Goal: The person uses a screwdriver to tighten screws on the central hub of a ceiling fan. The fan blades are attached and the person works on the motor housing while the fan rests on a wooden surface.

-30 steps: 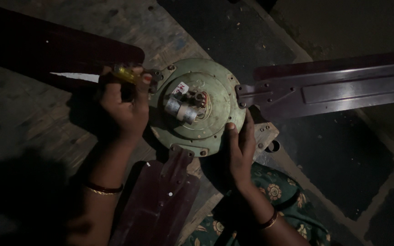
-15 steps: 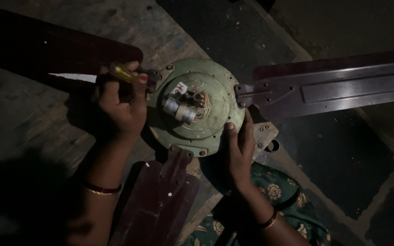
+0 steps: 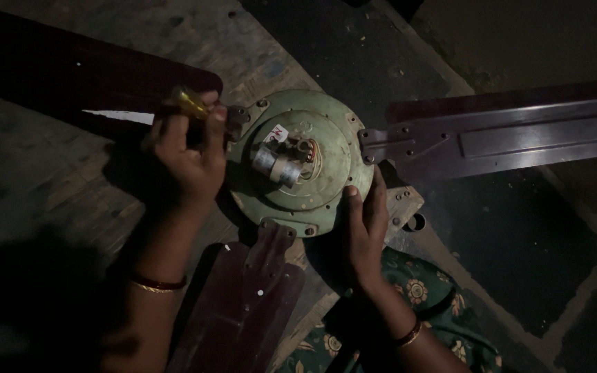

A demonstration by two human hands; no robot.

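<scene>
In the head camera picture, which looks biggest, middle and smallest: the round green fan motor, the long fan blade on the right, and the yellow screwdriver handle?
1. Long fan blade, which runs off the picture's edge.
2. Round green fan motor.
3. Yellow screwdriver handle, mostly hidden in the left hand.

left hand (image 3: 188,162) apparently fisted, right hand (image 3: 366,231) flat
</scene>
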